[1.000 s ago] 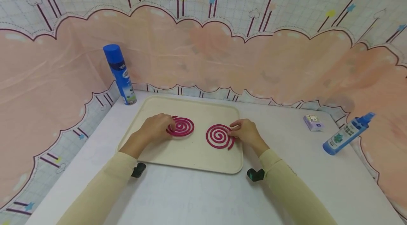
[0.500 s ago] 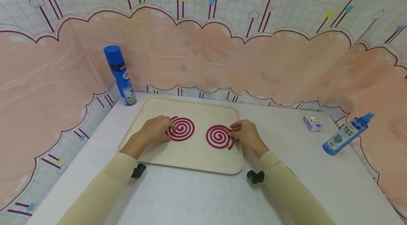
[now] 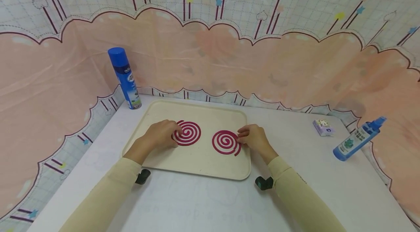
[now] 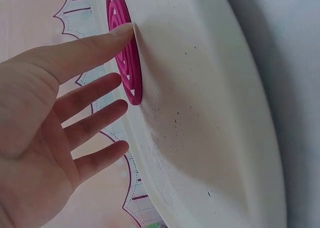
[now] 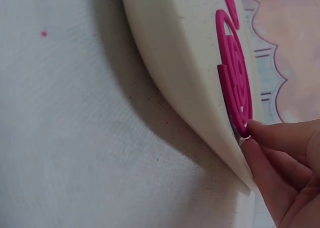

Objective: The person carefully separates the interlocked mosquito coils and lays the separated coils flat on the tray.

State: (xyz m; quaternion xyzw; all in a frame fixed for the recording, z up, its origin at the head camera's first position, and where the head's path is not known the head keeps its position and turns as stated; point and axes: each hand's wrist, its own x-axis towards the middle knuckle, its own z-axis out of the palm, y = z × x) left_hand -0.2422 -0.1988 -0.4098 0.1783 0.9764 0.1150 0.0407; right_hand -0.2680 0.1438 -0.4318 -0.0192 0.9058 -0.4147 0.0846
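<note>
Two magenta mosquito coils lie flat on a cream tray (image 3: pixel 197 166). At the left mosquito coil (image 3: pixel 190 138) is my left hand (image 3: pixel 160 133), its forefinger over the coil and its thumb apart at the near left edge. In the left wrist view that thumb overlaps the coil (image 4: pixel 131 75), three other fingers are loosely spread, and the forefinger is hidden. My right hand (image 3: pixel 254 138) pinches the right edge of the other mosquito coil (image 3: pixel 224 144); in the right wrist view thumb and forefinger (image 5: pixel 260 158) meet at this coil's rim (image 5: pixel 232 82).
A blue spray can (image 3: pixel 126 82) stands behind the tray's far left corner. On the right side of the white table (image 3: pixel 203 206) are a small lilac box (image 3: pixel 323 128) and a blue pump bottle (image 3: pixel 356 141). A patterned cloth (image 3: pixel 210 53) hangs behind.
The left mosquito coil was tilted a second ago and lies flat now, with my left fingers loosened. The right coil has shifted slightly left and nearer, uncovering more of its edge.
</note>
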